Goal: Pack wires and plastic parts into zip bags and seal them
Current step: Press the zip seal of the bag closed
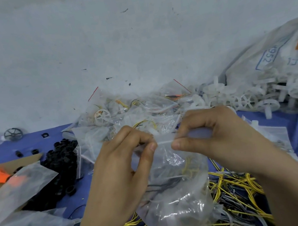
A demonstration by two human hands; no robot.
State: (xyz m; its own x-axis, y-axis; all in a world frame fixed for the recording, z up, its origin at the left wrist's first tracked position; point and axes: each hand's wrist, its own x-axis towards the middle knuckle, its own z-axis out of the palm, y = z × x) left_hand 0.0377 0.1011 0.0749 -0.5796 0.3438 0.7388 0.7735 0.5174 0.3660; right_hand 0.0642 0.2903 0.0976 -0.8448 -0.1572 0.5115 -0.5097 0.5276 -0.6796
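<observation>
- My left hand (121,166) and right hand (216,137) each pinch the zip bag (176,201) by its mouth, just over the wire pile (237,186).
- The film seems thin, light and slippery, so I'd grip the zip strip.
- The contents are blurred, probably wires.

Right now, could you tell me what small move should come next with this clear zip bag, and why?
The left hand and right hand both pinch the top edge of the clear plastic zip bag, which holds yellow and grey wires, so I would probably slide them apart along that edge to press the zip shut.
</observation>
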